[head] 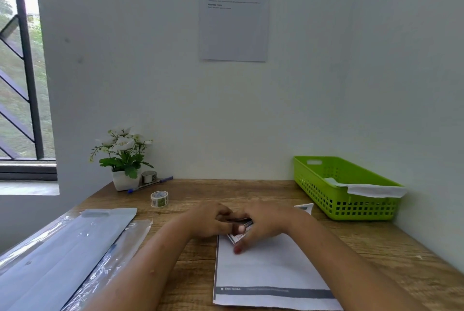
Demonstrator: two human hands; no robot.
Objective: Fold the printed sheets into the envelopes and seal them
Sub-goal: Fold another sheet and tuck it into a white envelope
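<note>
The left hand [208, 222] and right hand [267, 222] both pinch the folded far edge of the printed sheet [266, 268]; light, limp paper, probably best held at its corners.

A printed sheet [271, 268] lies on the table [376, 248] at the near middle. The left hand [206, 222] and right hand [266, 222] meet at its far edge and pinch a turned-up part of it between them. To the left, a packet of envelopes [62, 248] lies slantwise over the table's left edge. Behind the hands and to their left stands a tape roll [159, 199]. Further back, in the far left corner, are a potted plant [124, 160], a second roll [149, 176] just beside the pot and a pen [150, 184] before them. A basket [351, 207] sits at the far right against the wall, with paper [371, 190] in it hanging over its rim. A scrap [305, 207] lies between the basket and the right hand. A notice [234, 9] hangs on the wall above, and a window [20, 72] is at the left
</note>
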